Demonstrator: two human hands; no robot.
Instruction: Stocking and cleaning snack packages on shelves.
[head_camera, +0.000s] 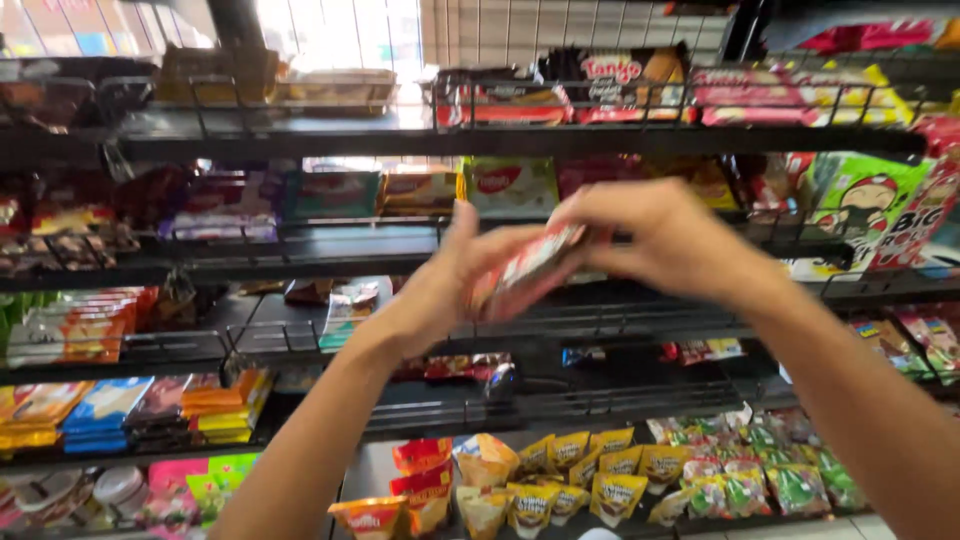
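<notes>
Packet (528, 270), one, red and white, flat and rectangular, held at centre of the head view between both hands in front of the black wire shelves (330, 130). Left hand (440, 290): at the packet's 8 o'clock end, palm under its lower edge, thumb raised at 12 o'clock, fingers closed narrow on the wrapper. Right hand (665, 240): at the packet's 2 o'clock end, fingers curled over the upper corner, closed narrow on it. Handling, judged: light, since fingertips alone carry it; wrapper looks glossy, so likely slippery and crinkly; contents probably thin and brittle, liable to snap if bent. Best hold appears to be at the two short ends, pinched on the edges rather than squeezed across the flat middle. The packet is blurred, so finer detail cannot be told. Shelf tiers in view: five, possibly six. Yellow pouches (580, 470), at 6 o'clock of the hands on the lowest tier: about ten, in leaning rows. Orange-red pouches (420, 485), at 7 o'clock: three, perhaps four. Green-and-red packets (760, 475), at 5 o'clock: a heap, too crowded to count. Stacked flat bars in blue, orange and yellow (130, 410), at 8 o'clock: several stacks, number unclear. Large green bag with a cartoon figure (860, 205), at 3 o'clock: one. Boxed wafers on the top tier (625, 85), at 12 o'clock: several, edges overlapping.
</notes>
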